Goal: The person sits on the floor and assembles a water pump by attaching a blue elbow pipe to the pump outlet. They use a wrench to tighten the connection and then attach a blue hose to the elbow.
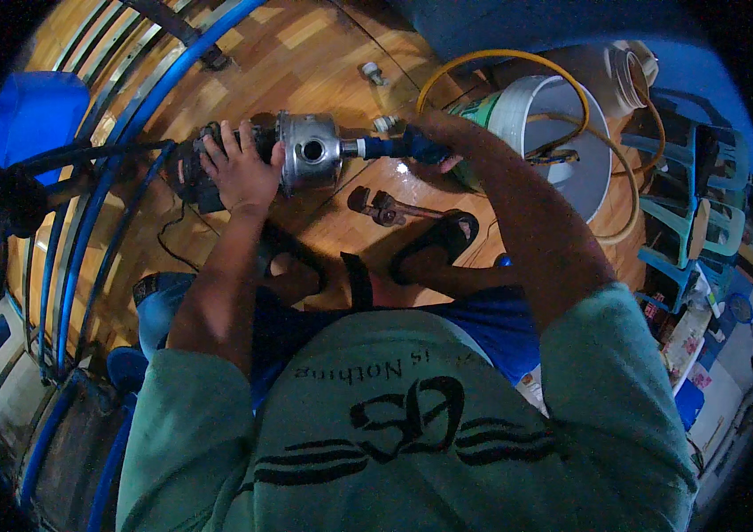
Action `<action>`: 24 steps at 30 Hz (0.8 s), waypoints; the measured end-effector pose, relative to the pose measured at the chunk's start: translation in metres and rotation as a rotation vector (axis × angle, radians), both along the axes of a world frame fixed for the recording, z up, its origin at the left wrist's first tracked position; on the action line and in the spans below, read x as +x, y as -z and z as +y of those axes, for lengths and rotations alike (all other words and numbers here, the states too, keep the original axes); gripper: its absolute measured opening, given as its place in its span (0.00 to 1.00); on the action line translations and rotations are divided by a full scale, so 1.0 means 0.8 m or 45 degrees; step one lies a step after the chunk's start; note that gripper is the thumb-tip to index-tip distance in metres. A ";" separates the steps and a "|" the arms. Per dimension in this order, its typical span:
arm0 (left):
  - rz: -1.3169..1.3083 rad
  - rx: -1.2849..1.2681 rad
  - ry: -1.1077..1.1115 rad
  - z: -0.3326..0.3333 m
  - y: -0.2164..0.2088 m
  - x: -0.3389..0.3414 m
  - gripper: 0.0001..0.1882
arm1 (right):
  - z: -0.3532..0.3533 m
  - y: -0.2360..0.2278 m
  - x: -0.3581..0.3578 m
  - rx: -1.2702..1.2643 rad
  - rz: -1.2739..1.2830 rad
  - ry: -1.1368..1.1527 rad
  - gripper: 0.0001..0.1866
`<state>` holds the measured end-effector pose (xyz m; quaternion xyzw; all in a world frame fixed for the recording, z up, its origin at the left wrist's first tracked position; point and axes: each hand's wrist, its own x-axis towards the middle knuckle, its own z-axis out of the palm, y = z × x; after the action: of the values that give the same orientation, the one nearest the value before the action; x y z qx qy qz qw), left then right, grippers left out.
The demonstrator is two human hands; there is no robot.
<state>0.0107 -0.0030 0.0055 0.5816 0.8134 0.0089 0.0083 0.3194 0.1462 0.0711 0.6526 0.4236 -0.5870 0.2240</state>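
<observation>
A water pump (310,152) with a shiny steel head and a dark motor body lies on the wooden floor. My left hand (245,168) rests on the motor with its fingers spread, pressing on its top. From the steel head a short pipe runs to the right into a dark blue pipe fitting (385,146). My right hand (449,135) is closed round the far end of that fitting. Its fingertips are partly hidden. Below the pump, a rusty pipe wrench (385,211) lies on the floor close to my feet. Two small pale fittings (373,73) lie beyond the pump.
On the right stands a white bucket (591,191) with a yellow hose (518,53) looped over it. A blue-green plastic chair (704,186) is behind it. Curved blue and metal bars (119,142) and a blue bin (35,115) are at the left.
</observation>
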 end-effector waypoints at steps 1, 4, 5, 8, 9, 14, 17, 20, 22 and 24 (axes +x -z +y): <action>-0.003 -0.005 0.000 0.001 -0.001 0.001 0.41 | 0.008 0.002 -0.002 0.031 -0.062 -0.110 0.40; -0.029 -0.010 -0.010 0.003 -0.001 0.000 0.41 | -0.016 0.005 0.007 0.397 0.003 -0.118 0.40; -0.037 -0.017 -0.017 -0.001 0.000 -0.003 0.41 | -0.029 0.002 0.008 0.595 0.009 -0.193 0.41; -0.012 -0.063 -0.041 -0.003 -0.005 -0.006 0.42 | -0.083 -0.019 0.023 1.335 0.124 -0.620 0.45; -0.016 -0.048 -0.031 -0.003 -0.002 -0.005 0.42 | -0.088 -0.019 0.039 1.451 0.236 -0.723 0.49; -0.040 -0.020 -0.010 0.000 0.006 0.000 0.41 | -0.070 -0.002 0.048 1.641 0.357 -0.804 0.49; -0.005 0.044 0.023 -0.001 0.011 0.000 0.41 | -0.062 0.019 0.052 1.591 0.411 -0.692 0.42; 0.003 -0.009 -0.004 -0.004 0.000 -0.006 0.42 | -0.044 0.021 0.030 1.389 0.424 -0.502 0.34; 0.035 0.007 -0.004 -0.003 0.001 -0.006 0.42 | -0.012 0.035 0.021 1.197 0.348 -0.414 0.31; 0.050 0.013 0.001 -0.002 0.002 -0.006 0.41 | 0.028 0.062 0.009 1.068 0.284 -0.282 0.31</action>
<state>0.0063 -0.0046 0.0041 0.5821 0.8131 0.0016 -0.0107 0.3269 0.1689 0.0217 0.5704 0.7139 -0.4037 -0.0456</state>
